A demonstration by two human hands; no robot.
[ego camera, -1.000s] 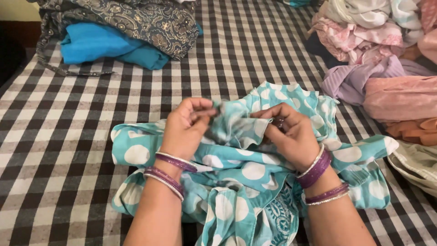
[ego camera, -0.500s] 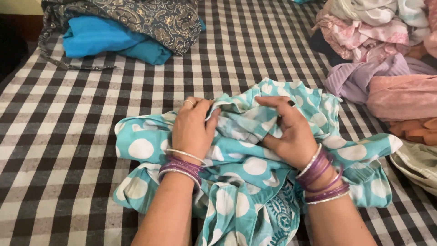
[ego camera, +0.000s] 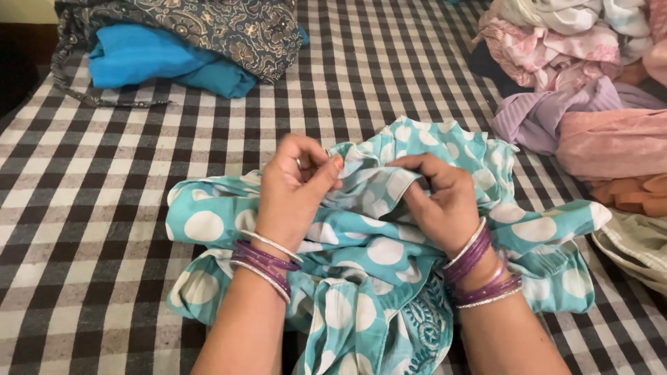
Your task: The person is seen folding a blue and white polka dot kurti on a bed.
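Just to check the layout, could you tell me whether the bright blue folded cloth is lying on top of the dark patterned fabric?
No, the bright blue cloth lies under the dark patterned fabric.

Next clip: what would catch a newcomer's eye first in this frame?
The turquoise polka-dot garment bunched in the middle of the checked sheet, with the left hand and right hand both pinching a fold near its top, purple bangles on each wrist. Next, the loose heap of pink and lilac clothes at the far right, and the blue cloth under a dark patterned one at the far left.
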